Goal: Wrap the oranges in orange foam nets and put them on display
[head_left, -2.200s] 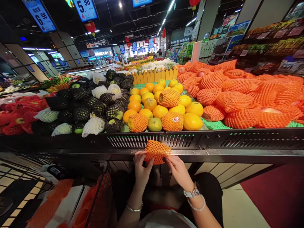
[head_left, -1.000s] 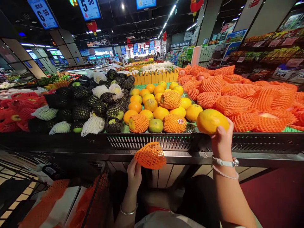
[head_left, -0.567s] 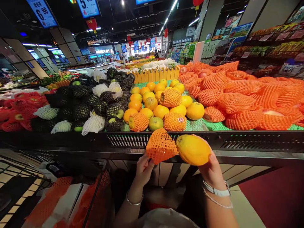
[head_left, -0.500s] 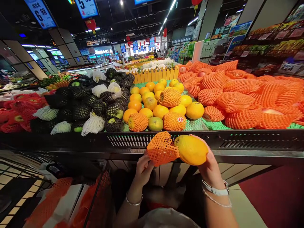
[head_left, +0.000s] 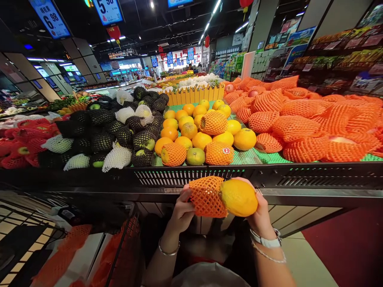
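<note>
My right hand (head_left: 259,209) is closed round the right side of a yellow-orange citrus fruit (head_left: 239,197), which looks like an orange. An orange foam net sleeve (head_left: 208,198) is in my left hand (head_left: 181,209), its fingers gripping the sleeve's left end. The sleeve's right opening meets the left end of the fruit; how far the fruit reaches into it is partly hidden by the mesh. Both hands are in front of the display's black edge. Just beyond lie several loose oranges (head_left: 202,140), a few of them in netted sleeves (head_left: 219,153).
Black-netted green fruit (head_left: 103,140) is heaped left of the oranges, orange-netted fruit (head_left: 299,123) right. A black slatted rail (head_left: 185,175) edges the display. At lower left stands a wire cart (head_left: 119,243) with orange netting and white boxes. A yellow picket divider (head_left: 194,95) stands behind.
Both hands have come slightly lower and nearer my body. The net sleeve is now opened wider and straighter, lined up with the fruit's left end.
</note>
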`<state>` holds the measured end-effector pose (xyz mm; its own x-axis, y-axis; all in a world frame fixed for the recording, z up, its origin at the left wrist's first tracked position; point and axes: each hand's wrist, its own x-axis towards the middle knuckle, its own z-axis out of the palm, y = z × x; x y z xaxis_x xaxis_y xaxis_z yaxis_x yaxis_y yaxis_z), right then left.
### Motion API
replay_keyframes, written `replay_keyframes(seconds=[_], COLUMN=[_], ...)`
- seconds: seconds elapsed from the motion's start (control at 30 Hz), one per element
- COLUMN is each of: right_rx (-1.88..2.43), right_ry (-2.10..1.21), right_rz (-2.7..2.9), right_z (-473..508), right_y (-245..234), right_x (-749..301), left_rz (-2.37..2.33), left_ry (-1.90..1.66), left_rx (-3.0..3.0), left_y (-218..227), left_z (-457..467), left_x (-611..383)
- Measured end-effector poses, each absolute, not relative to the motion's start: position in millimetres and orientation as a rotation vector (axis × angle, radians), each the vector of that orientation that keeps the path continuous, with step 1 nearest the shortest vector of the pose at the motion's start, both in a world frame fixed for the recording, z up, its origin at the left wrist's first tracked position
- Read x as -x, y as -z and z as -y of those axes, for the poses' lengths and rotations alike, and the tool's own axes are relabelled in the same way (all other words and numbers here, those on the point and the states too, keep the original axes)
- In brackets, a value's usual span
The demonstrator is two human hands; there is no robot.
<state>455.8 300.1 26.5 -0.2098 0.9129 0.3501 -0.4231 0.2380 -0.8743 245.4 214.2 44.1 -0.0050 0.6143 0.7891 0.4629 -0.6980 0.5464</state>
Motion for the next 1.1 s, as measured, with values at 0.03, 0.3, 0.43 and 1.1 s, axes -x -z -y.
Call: replay_keyframes(seconds=[0.03, 0.3, 0.43, 1.1], right_rx=[0.540, 0.528, 0.543, 0.568], right_ry=[-1.321, -1.197, -1.212, -1.421], right_rz=[1.225, 1.326, 1.375, 1.064], right_z=[-299.9, -296.8, -292.7, -275.5], right_y=[-24.9, -21.9, -18.2, -1.5], right_x=[-455.5, -464.1, -460.4, -421.3], left_rz=[-1.125, -1.108, -1.391, -1.456], left_ry=[-1.810, -1.592, -1.897, -1.523], left_rx=[-2.119, -2.179, -2.069, -1.886], left_y=[-44.8, -56.6, -60.0, -45.4], left_z=[-214.2, -214.8, -218.2, -209.5], left_x=[-245.8, -250.8, -260.0, -259.1])
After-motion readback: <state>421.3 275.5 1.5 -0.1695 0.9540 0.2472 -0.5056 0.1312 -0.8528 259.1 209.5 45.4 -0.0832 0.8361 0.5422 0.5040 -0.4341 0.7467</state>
